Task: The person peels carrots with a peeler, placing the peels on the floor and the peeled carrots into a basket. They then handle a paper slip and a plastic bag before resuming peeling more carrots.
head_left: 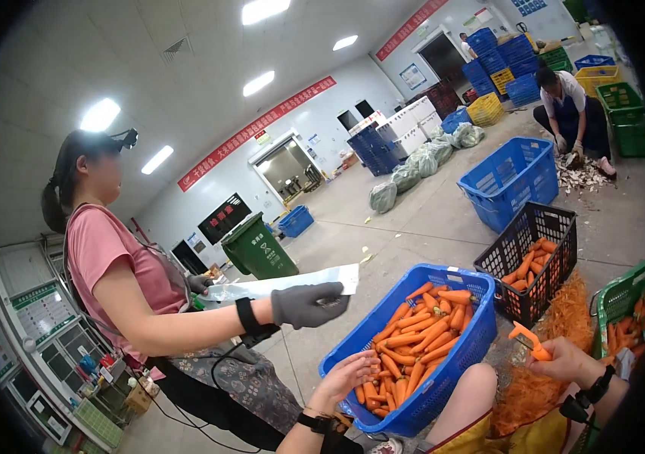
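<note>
My right hand grips an orange-handled peeler above a heap of carrot peelings. My left hand holds nothing; its fingers are stretched out over the near left side of a blue plastic crate. Many carrots fill that crate. Whether my left fingertips touch a carrot, I cannot tell. Right of the blue crate, a black crate holds several carrots. More carrots lie in a green crate at the right edge, partly cut off.
At the left stands a person in a pink shirt, a grey-gloved hand by a pale plastic sheet. Another person crouches over scraps at the back right. An empty-looking blue crate, a green wheeled bin and filled bags stand beyond.
</note>
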A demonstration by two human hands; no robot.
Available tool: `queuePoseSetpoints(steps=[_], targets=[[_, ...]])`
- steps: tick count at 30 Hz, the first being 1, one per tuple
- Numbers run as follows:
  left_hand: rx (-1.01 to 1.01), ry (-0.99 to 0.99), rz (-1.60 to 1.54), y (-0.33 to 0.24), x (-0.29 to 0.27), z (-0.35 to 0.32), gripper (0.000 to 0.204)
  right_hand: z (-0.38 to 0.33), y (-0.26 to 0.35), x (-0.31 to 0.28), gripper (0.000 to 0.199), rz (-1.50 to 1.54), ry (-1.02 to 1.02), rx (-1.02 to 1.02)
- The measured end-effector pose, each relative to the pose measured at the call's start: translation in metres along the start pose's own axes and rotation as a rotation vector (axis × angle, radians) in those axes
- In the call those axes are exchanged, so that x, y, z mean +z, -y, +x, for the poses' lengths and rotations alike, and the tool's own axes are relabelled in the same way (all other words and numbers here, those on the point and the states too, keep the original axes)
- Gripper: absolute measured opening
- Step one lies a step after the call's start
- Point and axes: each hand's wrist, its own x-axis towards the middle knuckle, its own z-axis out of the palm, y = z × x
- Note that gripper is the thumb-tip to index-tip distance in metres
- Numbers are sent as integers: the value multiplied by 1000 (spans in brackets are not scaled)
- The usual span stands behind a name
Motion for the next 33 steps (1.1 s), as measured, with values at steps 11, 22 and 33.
queuePoseSetpoints(steps=[11, 22, 33], targets=[[-2, 48, 1, 0, 18, 16, 38, -18, -1, -9, 11, 176, -58, 156], [-34, 45, 21, -2, 31, 22, 40, -22, -23, -11, 13, 189, -32, 96], [-21, 94, 106, -9, 60, 33, 39, -43, -21, -18, 12, 43, -77, 97]])
